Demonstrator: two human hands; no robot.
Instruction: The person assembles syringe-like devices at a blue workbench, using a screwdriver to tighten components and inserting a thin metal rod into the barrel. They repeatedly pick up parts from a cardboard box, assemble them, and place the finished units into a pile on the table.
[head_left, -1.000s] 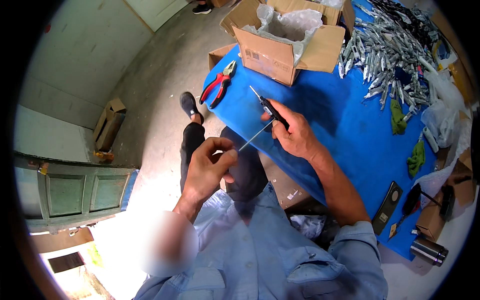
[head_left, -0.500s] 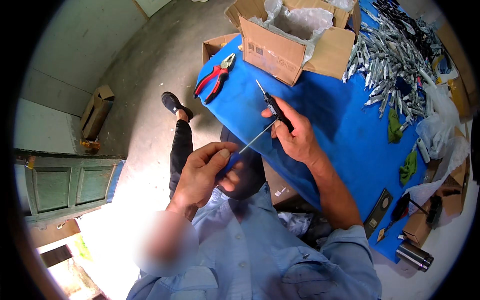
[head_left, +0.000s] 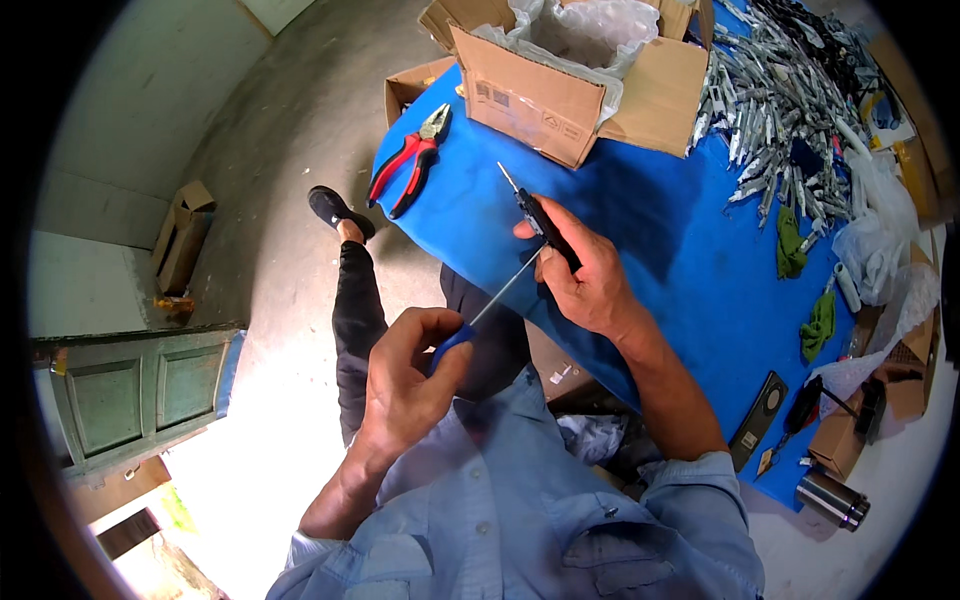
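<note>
My left hand [head_left: 410, 385] is closed around the blue handle of a screwdriver [head_left: 470, 325], whose thin steel shaft runs up and to the right. The shaft's tip meets a slim black tool with a metal tip [head_left: 537, 218], which my right hand [head_left: 590, 280] grips over the edge of the blue table [head_left: 650, 230]. Both hands hover in front of my chest, above my lap.
Red-handled pliers [head_left: 410, 160] lie at the table's left corner. An open cardboard box [head_left: 560, 80] with plastic wrap stands behind. A heap of several metal parts [head_left: 790, 90] fills the far right, with green rags [head_left: 805, 290], plastic bags and a steel cup [head_left: 830, 497]. A small box [head_left: 180, 235] stands on the concrete floor.
My head has shifted, so the table sits slightly higher and further right in view. Both hands keep their grip; the left hand has drawn a little lower along the screwdriver's line.
</note>
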